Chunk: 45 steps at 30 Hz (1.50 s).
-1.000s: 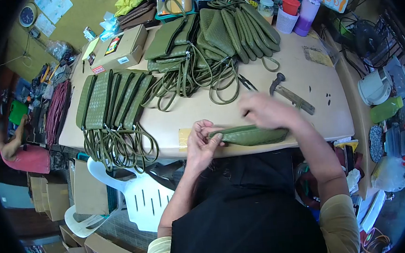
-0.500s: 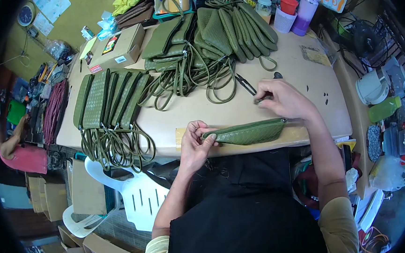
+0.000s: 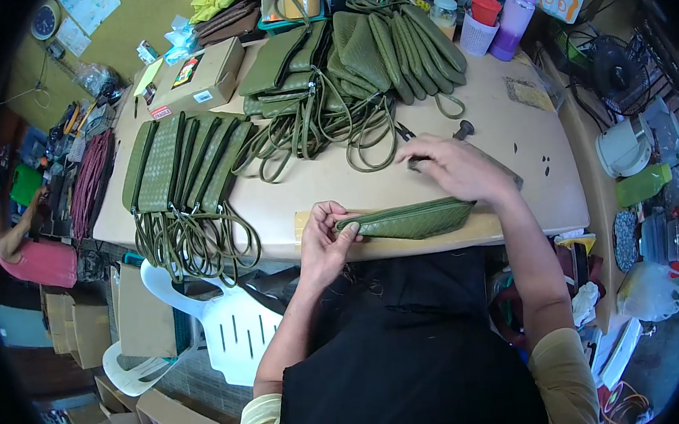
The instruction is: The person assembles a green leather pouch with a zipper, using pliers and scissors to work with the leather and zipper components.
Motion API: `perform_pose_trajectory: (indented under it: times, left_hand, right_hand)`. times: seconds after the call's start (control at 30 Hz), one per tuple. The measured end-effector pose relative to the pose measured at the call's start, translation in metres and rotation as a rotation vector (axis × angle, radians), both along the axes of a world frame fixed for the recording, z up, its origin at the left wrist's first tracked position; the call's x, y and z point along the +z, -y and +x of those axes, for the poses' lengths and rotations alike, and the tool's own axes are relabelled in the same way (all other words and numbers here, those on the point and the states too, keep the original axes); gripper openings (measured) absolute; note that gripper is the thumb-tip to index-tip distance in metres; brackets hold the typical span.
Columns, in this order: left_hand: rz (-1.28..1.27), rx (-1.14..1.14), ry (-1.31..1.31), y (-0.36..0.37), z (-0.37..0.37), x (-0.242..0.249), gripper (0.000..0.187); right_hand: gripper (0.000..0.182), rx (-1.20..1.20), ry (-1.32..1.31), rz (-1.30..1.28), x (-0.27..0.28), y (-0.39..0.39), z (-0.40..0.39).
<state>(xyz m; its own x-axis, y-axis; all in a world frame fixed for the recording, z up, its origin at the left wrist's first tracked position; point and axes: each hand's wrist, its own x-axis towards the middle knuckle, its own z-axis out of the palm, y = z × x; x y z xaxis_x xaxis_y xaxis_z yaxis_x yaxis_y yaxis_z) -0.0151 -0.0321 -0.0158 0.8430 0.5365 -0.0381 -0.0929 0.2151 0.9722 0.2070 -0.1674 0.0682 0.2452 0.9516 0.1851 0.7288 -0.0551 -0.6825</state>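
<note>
My left hand (image 3: 328, 240) pinches the left end of a green woven zip pouch (image 3: 415, 221) between thumb and fingers, at the table's front edge. Its zipper runs along the upper side. Above the pouch is my right hand (image 3: 454, 168), fingers curled, with a small dark thing (image 3: 417, 162) at the fingertips that I cannot make out. Dark tool tips (image 3: 405, 131), seemingly pliers, show just beyond these fingers; the rest is hidden by the hand. A tool with a round dark head (image 3: 465, 130), hammer-like, lies behind the right hand, its shaft partly covered.
Green woven pouches (image 3: 167, 165) with looped straps lie at the left, and a larger pile (image 3: 360, 61) sits behind. A cardboard box (image 3: 204, 76), a red cup (image 3: 484, 9) and a purple bottle (image 3: 514, 22) stand along the back. A white chair (image 3: 233, 330) is below left.
My right hand has moved left and slightly up, over the pliers-like tool, uncovering more of the hammer-like tool. My left hand still grips the pouch, almost unmoved.
</note>
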Motion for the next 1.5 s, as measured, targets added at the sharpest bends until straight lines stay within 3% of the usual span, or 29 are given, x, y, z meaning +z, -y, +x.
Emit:
perform_pose_trajectory:
  times: [0.2, 0.27, 0.33, 0.37, 0.4, 0.43, 0.47, 0.5, 0.53, 0.57, 0.6, 0.67, 0.7, 0.77, 0.8, 0.87, 0.93, 1.07, 1.2, 1.27, 1.4, 1.43, 1.5]
  left_hand:
    - [0.049, -0.041, -0.004, -0.001, -0.001, 0.01, 0.029]
    - [0.044, -0.061, 0.034, 0.003, -0.001, 0.016, 0.034]
    - [0.151, 0.193, 0.2, 0.021, 0.009, 0.038, 0.056]
    - [0.244, 0.215, 0.243, 0.022, 0.012, 0.031, 0.084]
    - [0.489, 0.159, 0.116, 0.026, 0.009, 0.047, 0.09]
    - [0.763, 0.092, 0.048, 0.03, 0.008, 0.061, 0.09]
    - [1.035, 0.023, -0.024, 0.032, 0.007, 0.071, 0.089]
    - [1.051, 0.072, -0.028, 0.037, 0.01, 0.076, 0.07]
    - [1.05, 0.07, -0.025, 0.032, 0.011, 0.073, 0.07]
    - [1.013, -0.01, -0.074, 0.021, 0.01, 0.064, 0.062]
    - [0.974, -0.094, -0.124, 0.012, 0.011, 0.053, 0.056]
    - [0.992, -0.079, -0.129, 0.002, 0.012, 0.031, 0.052]
    - [1.187, -0.189, -0.148, -0.004, 0.012, 0.022, 0.05]
    - [1.433, -0.33, -0.174, -0.009, 0.008, 0.004, 0.043]
    - [1.426, -0.339, -0.173, -0.01, 0.006, 0.002, 0.043]
    - [1.212, -0.322, -0.123, -0.015, 0.006, 0.002, 0.041]
    - [1.19, -0.255, -0.102, -0.017, 0.009, 0.0, 0.039]
    - [1.165, -0.163, -0.051, -0.022, 0.019, -0.012, 0.02]
    - [1.085, -0.095, -0.334, -0.004, 0.032, 0.019, 0.01]
    - [1.479, 0.12, -0.265, 0.018, 0.04, 0.04, 0.016]
    - [1.089, -0.242, -0.089, 0.075, 0.018, 0.03, 0.044]
    - [1.087, -0.242, -0.093, 0.073, 0.02, 0.025, 0.044]
    - [1.271, -0.108, -0.101, 0.064, 0.027, 0.004, 0.063]
  right_hand:
    - [0.016, 0.085, 0.001, -0.192, 0.0, -0.006, -0.032]
    - [0.017, 0.17, 0.136, -0.54, 0.01, -0.009, -0.037]
    - [0.017, 0.099, 0.121, -0.485, 0.006, -0.01, -0.046]
    - [0.018, -0.083, -0.167, -0.133, -0.009, -0.012, -0.05]
    - [0.019, -0.263, -0.45, 0.226, -0.022, -0.014, -0.054]
    - [0.018, -0.282, -0.718, 0.417, -0.027, -0.019, -0.062]
    - [0.018, -0.284, -0.715, 0.419, -0.027, -0.019, -0.073]
    - [0.018, -0.372, -1.061, 0.491, -0.023, -0.018, -0.087]
    - [0.019, -0.457, -1.408, 0.559, -0.021, -0.014, -0.097]
    - [0.02, -0.34, -1.458, 0.444, -0.038, -0.004, -0.092]
    - [0.02, -0.345, -1.458, 0.448, -0.052, 0.009, -0.08]
    - [0.026, 0.123, -0.313, -0.088, -0.072, 0.038, -0.059]
    - [0.026, 0.118, -0.31, -0.085, -0.058, 0.048, -0.057]
    - [0.041, -0.157, -0.271, -0.314, -0.02, 0.072, -0.067]
    - [0.041, -0.163, -0.276, -0.321, -0.02, 0.075, -0.065]
    - [0.052, -0.37, 0.223, -0.116, -0.019, 0.075, -0.054]
    - [0.057, -0.308, 0.169, -0.17, -0.048, 0.073, -0.035]
    - [0.044, -0.181, 0.127, -0.107, -0.078, 0.069, -0.02]
    - [0.033, -0.212, 0.009, -0.126, -0.082, 0.06, -0.015]
    - [0.033, -0.221, -0.01, -0.143, -0.08, 0.055, -0.012]
    - [0.037, -0.27, -0.124, -0.234, -0.078, 0.051, -0.009]
    - [0.037, -0.268, -0.126, -0.237, -0.079, 0.051, -0.008]
    - [0.031, -0.27, -0.21, -0.278, -0.083, 0.049, -0.006]
